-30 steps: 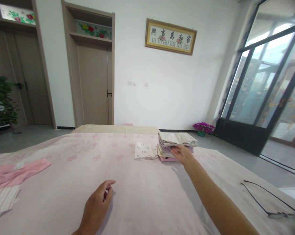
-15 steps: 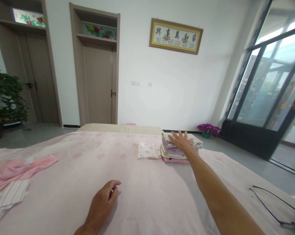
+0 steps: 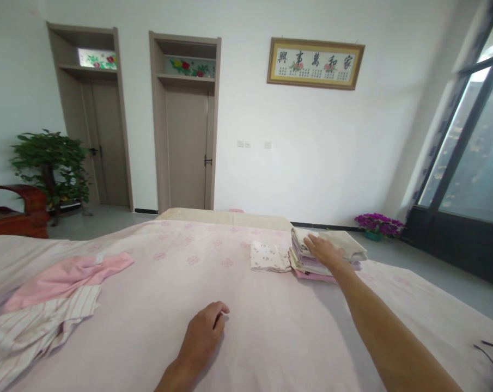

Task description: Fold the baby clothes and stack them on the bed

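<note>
My right hand [image 3: 323, 250] lies flat on top of a stack of folded clothes [image 3: 311, 268], its fingers stretched over the cream top piece [image 3: 348, 245]. Lower layers show lilac, cream and pink edges. Against the stack's left side sits a small folded white cloth with a dotted print [image 3: 268, 258]. My left hand [image 3: 203, 332] rests on the pale pink bedspread [image 3: 266, 332], nearer to me, holding nothing; its fingers are loosely bent with a gap showing. Farther left lie a crumpled pink garment [image 3: 66, 277] and a striped one [image 3: 46, 326].
Thin dark glasses arms [image 3: 491, 354] lie at the right edge of the bed. Beyond the bed stand purple flowers in a pot [image 3: 377, 224], a leafy plant [image 3: 52, 169] and a wooden chair [image 3: 19, 209]. A beige surface [image 3: 230, 218] adjoins the bed's far side.
The view has swung left, so everything sits farther right in it. My right hand stays on the stack, its fingers less spread and shifted toward the left part of the top piece.
</note>
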`<state>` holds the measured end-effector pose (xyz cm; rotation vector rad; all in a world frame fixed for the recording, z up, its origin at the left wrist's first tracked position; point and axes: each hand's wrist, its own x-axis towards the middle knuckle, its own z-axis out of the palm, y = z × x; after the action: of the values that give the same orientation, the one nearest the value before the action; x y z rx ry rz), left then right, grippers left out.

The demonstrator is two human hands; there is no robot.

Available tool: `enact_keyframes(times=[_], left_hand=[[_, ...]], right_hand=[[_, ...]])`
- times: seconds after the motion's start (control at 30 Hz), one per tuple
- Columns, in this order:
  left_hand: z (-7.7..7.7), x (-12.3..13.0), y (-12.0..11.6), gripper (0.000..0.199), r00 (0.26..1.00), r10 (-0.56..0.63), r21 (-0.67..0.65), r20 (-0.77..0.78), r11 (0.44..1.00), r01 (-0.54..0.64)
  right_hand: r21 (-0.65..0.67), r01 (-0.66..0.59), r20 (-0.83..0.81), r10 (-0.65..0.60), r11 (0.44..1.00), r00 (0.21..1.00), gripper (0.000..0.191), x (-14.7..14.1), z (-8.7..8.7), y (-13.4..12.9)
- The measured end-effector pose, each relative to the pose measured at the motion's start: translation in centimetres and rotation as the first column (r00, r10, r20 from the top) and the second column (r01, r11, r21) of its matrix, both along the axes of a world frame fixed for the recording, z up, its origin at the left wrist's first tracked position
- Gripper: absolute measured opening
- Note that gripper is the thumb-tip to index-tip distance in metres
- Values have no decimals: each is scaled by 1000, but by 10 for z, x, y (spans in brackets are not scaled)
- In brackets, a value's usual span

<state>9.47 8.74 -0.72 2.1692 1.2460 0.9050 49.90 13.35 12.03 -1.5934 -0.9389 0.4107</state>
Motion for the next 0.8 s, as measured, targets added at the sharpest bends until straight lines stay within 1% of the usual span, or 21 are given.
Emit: enact_keyframes(times=[0.03, 0.07, 0.1, 0.13, 0.17, 0.2, 0.23, 0.3, 0.37, 0.43, 0.5, 0.57, 0.63, 0.7, 0.8], left_hand=[[0, 0, 0, 27, 1000, 6, 5, -3, 1000, -6], [0, -1, 0, 27, 1000, 10, 10, -4, 1000, -10], [0, -1, 0, 28, 1000, 13, 13, -7, 1000, -13], [0, -2, 0, 28, 1000, 15, 15, -10, 1000, -15], [0, -2, 0, 28, 1000, 19, 19, -13, 1000, -19], [0, -3, -1, 28, 1000, 24, 23, -17, 999, -23], [0, -4, -1, 29, 999, 28, 28, -22, 999, -27], [0, -5, -1, 28, 999, 34, 38, -33, 999, -32], [0, -7, -2, 27, 998, 36, 40, -42, 999, -34], [0, -9, -3, 28, 998, 37, 36, -52, 999, -35], [0, -10, -3, 30, 997, 33, 26, -64, 999, -32], [1, -11, -3, 33, 997, 13, 16, -79, 1000, -12], [1, -14, -5, 34, 995, -25, 9, -99, 1000, 26], [2, -17, -9, 35, 989, -79, 4, -122, 997, 80], [3, -26, -23, 37, 975, -160, 12, -154, 986, 163]], right_hand=[[3, 7, 107, -8, 1000, 994, 16, -10, -1, -4], [15, 14, 242, -17, 1000, 970, 21, -23, -4, -9], [23, 12, 400, -20, 1000, 916, 26, -37, -9, -15], [23, 4, 563, -16, 1000, 826, 31, -53, -17, -22], [-5, -16, 691, 15, 1000, 722, 35, -70, -27, -30], [-69, -42, 762, 80, 997, 642, 38, -89, -38, -40], [-136, -59, 789, 144, 989, 598, 41, -108, -50, -52], [-287, -122, 791, 307, 950, 529, 49, -146, -76, -78], [-377, -191, 778, 422, 906, 465, 54, -179, -99, -104], [-427, -229, 765, 484, 875, 425, 54, -204, -118, -127], [-449, -213, 769, 497, 868, 403, 51, -221, -132, -144], [-444, -169, 795, 473, 880, 379, 51, -231, -142, -154], [-422, -142, 823, 444, 895, 355, 51, -236, -146, -161], [-400, -140, 835, 423, 906, 351, 50, -237, -148, -164], [-385, -155, 830, 415, 910, 373, 49, -236, -145, -165]])
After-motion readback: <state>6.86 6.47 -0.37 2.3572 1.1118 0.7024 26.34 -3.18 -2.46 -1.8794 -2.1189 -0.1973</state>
